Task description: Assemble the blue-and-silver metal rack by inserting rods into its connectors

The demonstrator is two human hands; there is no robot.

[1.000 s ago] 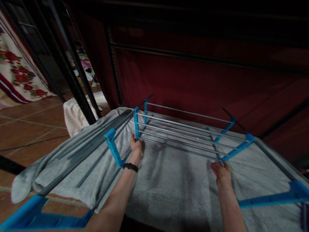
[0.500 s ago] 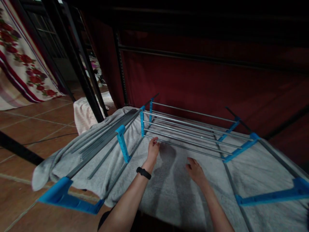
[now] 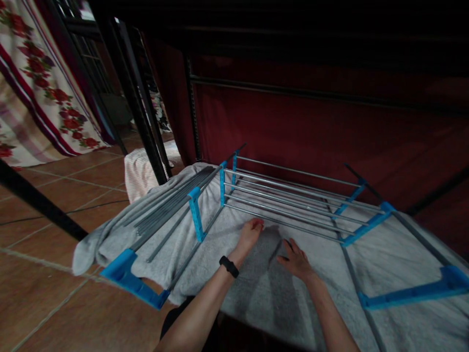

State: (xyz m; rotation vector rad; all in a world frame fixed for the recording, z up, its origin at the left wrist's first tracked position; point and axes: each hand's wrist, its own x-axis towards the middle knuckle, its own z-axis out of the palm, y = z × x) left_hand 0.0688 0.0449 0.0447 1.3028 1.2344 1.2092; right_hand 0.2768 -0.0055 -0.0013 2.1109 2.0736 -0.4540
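Note:
A grey towel (image 3: 256,288) lies spread over a drying rack (image 3: 293,195) with grey metal rods and blue plastic joints. My left hand (image 3: 250,233), a black band on its wrist, rests flat on the towel just in front of the rack's raised rods. My right hand (image 3: 296,260) lies flat on the towel close beside it, to the right, fingers apart. Neither hand holds anything. The towel's left end (image 3: 95,249) hangs over the rack's folded wing (image 3: 164,210).
A dark red cloth wall (image 3: 311,122) stands right behind the rack. Black metal poles (image 3: 146,122) rise at the left. A pale folded cloth (image 3: 141,168) lies on the brown tiled floor (image 3: 44,293). A flowered curtain (image 3: 44,98) hangs at the far left.
Both hands have come together at the towel's middle: the left slid right from the rack's blue corner, the right slid left from the right side. The view shifted left.

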